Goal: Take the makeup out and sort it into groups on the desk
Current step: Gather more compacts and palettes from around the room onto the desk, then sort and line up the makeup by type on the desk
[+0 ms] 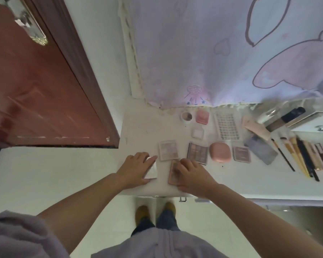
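Both hands work at the near edge of the worktop (138, 127) — left hand (136, 167) lies flat, fingers straight, pressing a white compact (151, 171); right hand (191, 175) curls its fingers over a brown compact (172, 173), likely nudging it into the palette group. Palettes (197, 152) sit just beyond, brushes (296, 155) lined up far right — sorting looks mostly done.
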### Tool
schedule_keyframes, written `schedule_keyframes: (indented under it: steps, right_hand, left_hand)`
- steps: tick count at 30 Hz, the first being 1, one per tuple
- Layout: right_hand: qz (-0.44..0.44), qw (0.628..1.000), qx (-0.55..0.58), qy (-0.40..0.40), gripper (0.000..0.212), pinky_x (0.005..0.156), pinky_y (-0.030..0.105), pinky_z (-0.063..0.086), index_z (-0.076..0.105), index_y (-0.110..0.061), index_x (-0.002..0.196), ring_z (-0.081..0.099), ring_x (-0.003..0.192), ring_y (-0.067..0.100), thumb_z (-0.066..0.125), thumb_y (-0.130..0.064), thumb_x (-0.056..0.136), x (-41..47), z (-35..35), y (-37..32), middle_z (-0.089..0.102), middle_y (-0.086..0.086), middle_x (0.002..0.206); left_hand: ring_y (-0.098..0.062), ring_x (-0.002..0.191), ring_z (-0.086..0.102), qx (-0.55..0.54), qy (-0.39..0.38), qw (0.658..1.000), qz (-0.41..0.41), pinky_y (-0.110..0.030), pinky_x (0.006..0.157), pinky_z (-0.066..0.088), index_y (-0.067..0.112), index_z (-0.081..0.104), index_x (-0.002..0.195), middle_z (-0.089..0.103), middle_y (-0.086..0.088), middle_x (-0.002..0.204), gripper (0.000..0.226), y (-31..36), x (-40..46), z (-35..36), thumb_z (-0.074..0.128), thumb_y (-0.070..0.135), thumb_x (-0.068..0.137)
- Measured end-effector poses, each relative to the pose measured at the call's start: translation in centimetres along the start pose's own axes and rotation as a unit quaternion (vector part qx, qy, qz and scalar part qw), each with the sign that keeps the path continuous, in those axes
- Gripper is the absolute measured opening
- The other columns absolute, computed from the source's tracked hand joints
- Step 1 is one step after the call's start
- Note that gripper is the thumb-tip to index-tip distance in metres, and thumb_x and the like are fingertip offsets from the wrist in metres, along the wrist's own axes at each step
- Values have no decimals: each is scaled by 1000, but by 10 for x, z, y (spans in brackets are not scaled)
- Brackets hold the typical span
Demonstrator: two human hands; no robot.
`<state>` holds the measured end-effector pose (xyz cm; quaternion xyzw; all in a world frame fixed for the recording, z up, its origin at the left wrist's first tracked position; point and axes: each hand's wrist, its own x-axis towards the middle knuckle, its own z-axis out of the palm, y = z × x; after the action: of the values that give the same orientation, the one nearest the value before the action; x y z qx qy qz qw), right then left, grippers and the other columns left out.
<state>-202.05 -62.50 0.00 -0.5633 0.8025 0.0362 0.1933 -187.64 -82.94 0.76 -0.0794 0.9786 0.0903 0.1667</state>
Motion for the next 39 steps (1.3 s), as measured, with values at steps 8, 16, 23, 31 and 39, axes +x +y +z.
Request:
schedule_keyframes:
  steps: [8,16,23,31,39]
  right_hand:
    - [-42,994,87,51,73,110,40,31,34,-23,137,30,130,26,65,-46,75,-3,-62,-2,31,4,143]
    - [-57,957,203,198,68,104,32,34,44,-18,129,33,127,21,72,-41,73,17,-126,-8,34,2,140]
    - [-93,940,266,193,66,101,29,38,47,-18,124,37,123,18,66,-46,67,20,-124,-11,39,0,134]
    - [-114,936,322,87,55,93,6,33,44,-28,127,44,112,3,72,-31,80,34,-155,0,48,-10,125]
    - [69,691,718,42,16,69,27,58,61,-2,104,71,77,16,52,-12,94,89,-174,15,74,8,85]
  left_hand:
    - [-25,111,56,-179,228,957,-24,-36,101,38,16,61,119,59,-8,120,36,27,14,-23,43,31,91]
    - [-26,113,55,-844,11,527,-99,-45,104,39,20,54,129,61,-13,127,54,62,15,-104,22,51,99]
    - [-20,111,60,-883,1,461,-89,-41,101,42,20,55,128,62,-9,126,58,66,12,-107,18,53,98]
    - [-26,102,54,-904,14,417,-90,-44,96,41,15,56,129,58,-15,121,60,48,15,-104,24,55,97]
    - [-39,107,55,-942,-34,327,-63,-47,103,37,5,55,129,55,-26,123,66,11,22,-97,29,54,94]
